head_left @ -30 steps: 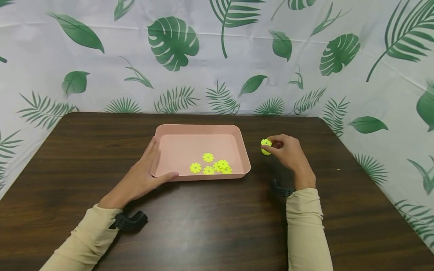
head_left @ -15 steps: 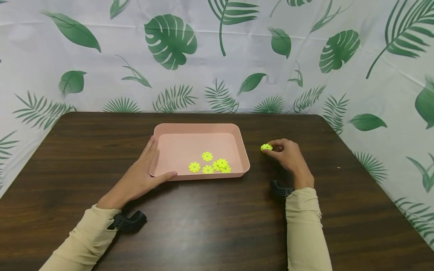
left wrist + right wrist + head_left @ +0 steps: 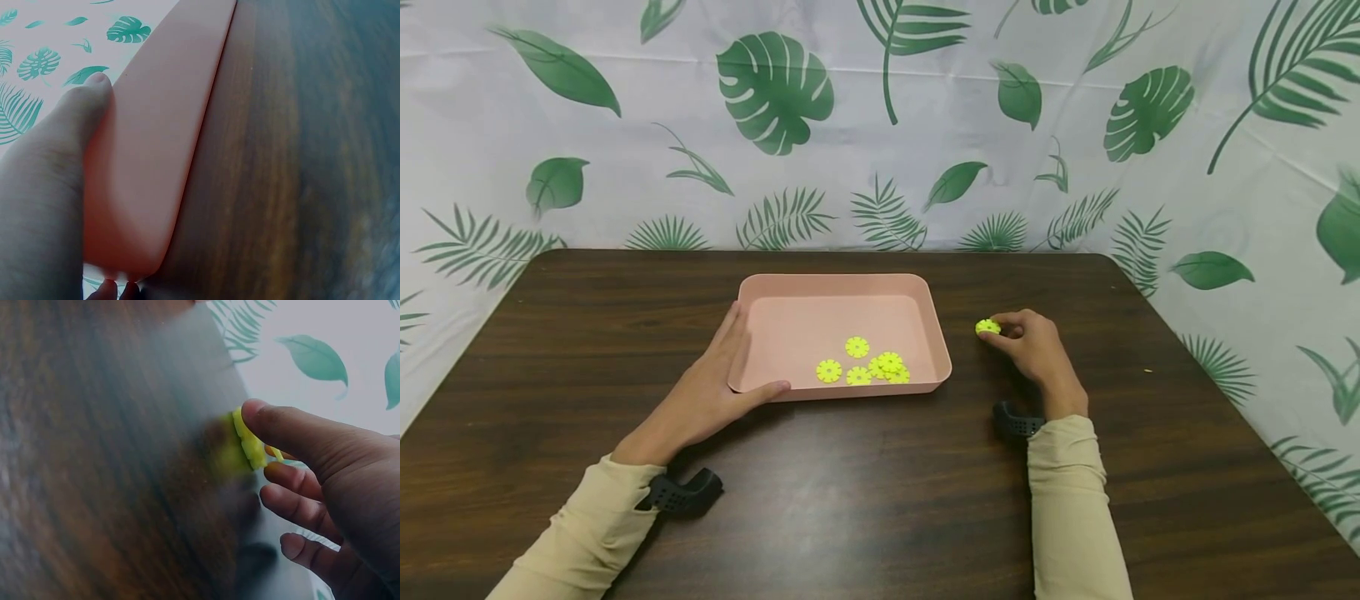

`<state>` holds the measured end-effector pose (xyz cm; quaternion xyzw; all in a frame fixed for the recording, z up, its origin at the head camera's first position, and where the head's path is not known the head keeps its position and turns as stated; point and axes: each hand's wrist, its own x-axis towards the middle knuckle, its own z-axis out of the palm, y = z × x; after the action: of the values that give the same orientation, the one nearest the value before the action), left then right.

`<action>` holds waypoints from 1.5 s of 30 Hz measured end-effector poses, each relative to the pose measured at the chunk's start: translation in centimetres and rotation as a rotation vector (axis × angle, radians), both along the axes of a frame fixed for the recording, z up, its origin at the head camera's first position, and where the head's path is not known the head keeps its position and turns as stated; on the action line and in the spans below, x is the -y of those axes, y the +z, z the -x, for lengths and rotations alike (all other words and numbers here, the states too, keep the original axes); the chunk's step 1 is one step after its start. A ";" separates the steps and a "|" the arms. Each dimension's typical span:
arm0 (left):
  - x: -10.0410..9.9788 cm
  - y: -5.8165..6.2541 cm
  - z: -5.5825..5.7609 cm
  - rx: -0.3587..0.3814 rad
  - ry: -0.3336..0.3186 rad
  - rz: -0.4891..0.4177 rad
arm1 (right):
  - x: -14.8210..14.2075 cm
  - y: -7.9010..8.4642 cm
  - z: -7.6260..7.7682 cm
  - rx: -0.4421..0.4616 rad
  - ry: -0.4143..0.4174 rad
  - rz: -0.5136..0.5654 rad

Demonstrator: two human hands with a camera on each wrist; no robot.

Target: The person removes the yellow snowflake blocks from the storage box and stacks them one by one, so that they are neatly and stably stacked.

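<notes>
In the head view my left hand point(image 3: 703, 404) spans the near left corner of a pink tray point(image 3: 831, 287), its thumb at the front rim and its fingers along the left side. The left wrist view has the thumb point(image 3: 87, 109) against the tray's outer wall point(image 3: 153, 137). Right of the tray, my right hand point(image 3: 1037, 350) pinches a bright yellow notched disc point(image 3: 987, 327) between thumb and fingers, low over the table. From the right wrist, the disc point(image 3: 245, 437) appears edge-on with another yellow edge behind the thumb; the remaining fingers curl loosely.
Several yellow notched discs point(image 3: 889, 363) lie toward the tray's near right part, some overlapping. A single disc point(image 3: 829, 371) lies left of them. The dark wooden table point(image 3: 850, 500) ends at a leaf-patterned cloth point(image 3: 880, 150). Each wrist wears a black band point(image 3: 685, 493).
My right hand has lowered slightly and the pinched disc has tilted from facing the camera to lying flatter. The left hand and the tray keep their places.
</notes>
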<state>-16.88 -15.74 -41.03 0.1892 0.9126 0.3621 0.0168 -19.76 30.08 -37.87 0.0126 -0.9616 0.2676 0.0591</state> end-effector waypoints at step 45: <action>-0.1 0.0 0.0 -0.004 0.000 -0.004 | 2.8 3.6 0.0 -0.012 0.090 0.009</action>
<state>-16.83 -15.63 -40.99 0.1901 0.9119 0.3636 0.0149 -19.71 27.25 -34.26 0.0573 -0.9585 0.2743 0.0531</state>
